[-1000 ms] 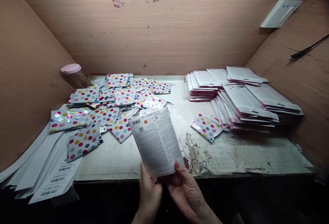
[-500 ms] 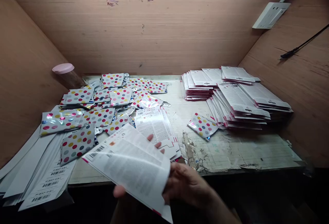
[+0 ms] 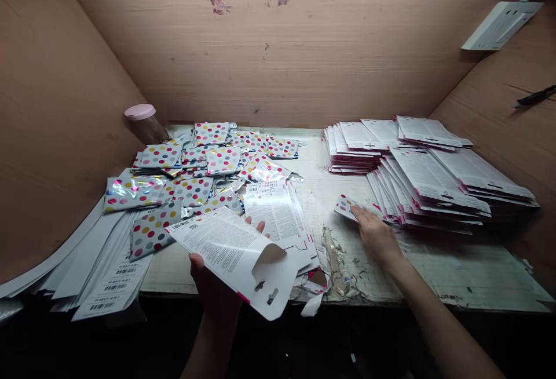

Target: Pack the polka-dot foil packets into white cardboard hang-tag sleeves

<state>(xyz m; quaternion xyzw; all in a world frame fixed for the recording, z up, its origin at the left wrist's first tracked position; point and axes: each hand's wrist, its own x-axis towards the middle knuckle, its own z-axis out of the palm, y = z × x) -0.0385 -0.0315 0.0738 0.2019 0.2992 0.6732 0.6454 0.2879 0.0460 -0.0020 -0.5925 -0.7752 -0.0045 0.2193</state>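
My left hand (image 3: pixel 217 280) grips a white printed card sleeve (image 3: pixel 217 246) from underneath, thumb on its near edge and fingertips showing behind it. The sleeve's end gapes open, with hang holes in the flap (image 3: pixel 271 295) toward me. Out to the right, my right hand (image 3: pixel 377 237) has its fingers on a polka-dot foil packet (image 3: pixel 344 206) lying on the table; its fingertips are partly hidden. Beyond the held sleeve lies a stack of flat printed sleeves (image 3: pixel 278 211). A heap of polka-dot packets (image 3: pixel 191 190) spreads over the left side.
Piles of printed sleeves (image 3: pixel 438 179) stand at the right. White barcode sheets (image 3: pixel 113 274) hang over the front edge at left. A pink-lidded jar (image 3: pixel 145 124) leans in the back left corner. The tabletop (image 3: pixel 469 269) is worn, with torn covering (image 3: pixel 334 269) near its front edge.
My right hand has left the sleeve and moved right to the lone polka-dot packet. The sleeve stays in my left hand, its flap now spread open. The camera view has shifted left.
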